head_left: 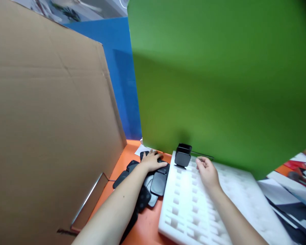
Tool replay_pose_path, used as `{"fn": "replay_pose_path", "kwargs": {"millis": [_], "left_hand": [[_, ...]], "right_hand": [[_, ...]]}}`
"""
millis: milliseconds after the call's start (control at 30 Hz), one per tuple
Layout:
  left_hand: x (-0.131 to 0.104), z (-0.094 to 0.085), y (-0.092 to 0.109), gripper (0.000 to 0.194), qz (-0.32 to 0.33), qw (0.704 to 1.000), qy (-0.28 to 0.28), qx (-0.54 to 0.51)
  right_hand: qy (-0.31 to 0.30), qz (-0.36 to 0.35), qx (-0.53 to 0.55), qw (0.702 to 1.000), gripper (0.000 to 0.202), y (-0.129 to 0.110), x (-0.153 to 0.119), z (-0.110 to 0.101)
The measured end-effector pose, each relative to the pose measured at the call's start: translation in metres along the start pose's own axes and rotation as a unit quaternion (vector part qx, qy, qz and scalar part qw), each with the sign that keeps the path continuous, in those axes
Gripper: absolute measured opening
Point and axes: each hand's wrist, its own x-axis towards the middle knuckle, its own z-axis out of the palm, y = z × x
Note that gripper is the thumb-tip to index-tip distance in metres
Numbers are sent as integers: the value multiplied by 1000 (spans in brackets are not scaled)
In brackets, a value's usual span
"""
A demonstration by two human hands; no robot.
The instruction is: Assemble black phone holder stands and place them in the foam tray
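My left hand (153,161) lies over a heap of flat black pieces with rounded corners (158,183), its fingers spread and touching the ones at the back. A few pieces in the heap look grey. Several similar black plates (183,157) stand upright, one behind another, in the slots of a white foam tray (175,200). Just right of these, above the tray, is my right hand (206,170), its fingers curled together in a pinch. Whatever may be between those fingertips is hidden.
A tall cardboard sheet (53,119) walls off the left side of the orange table (150,221). Behind the tray rises a green panel (219,85), with a blue panel (124,78) beside it. Papers and dark items (288,200) lie at the right.
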Motion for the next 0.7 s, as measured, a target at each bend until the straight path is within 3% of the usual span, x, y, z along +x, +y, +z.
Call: {"fn": "replay_pose_path", "kwargs": {"millis": [133, 533, 600, 700], "left_hand": [[-2, 3, -4, 46, 40, 998, -40, -7], [-102, 1, -2, 33, 65, 994, -56, -67], [-100, -3, -5, 33, 59, 993, -51, -84], [-69, -10, -19, 41, -3, 996, 9, -93]], "right_hand": [[-21, 16, 12, 1000, 33, 0, 3, -1], [-34, 26, 2, 999, 33, 3, 3, -3], [-33, 21, -3, 999, 34, 2, 3, -3], [-30, 13, -9, 999, 34, 2, 3, -3]]}}
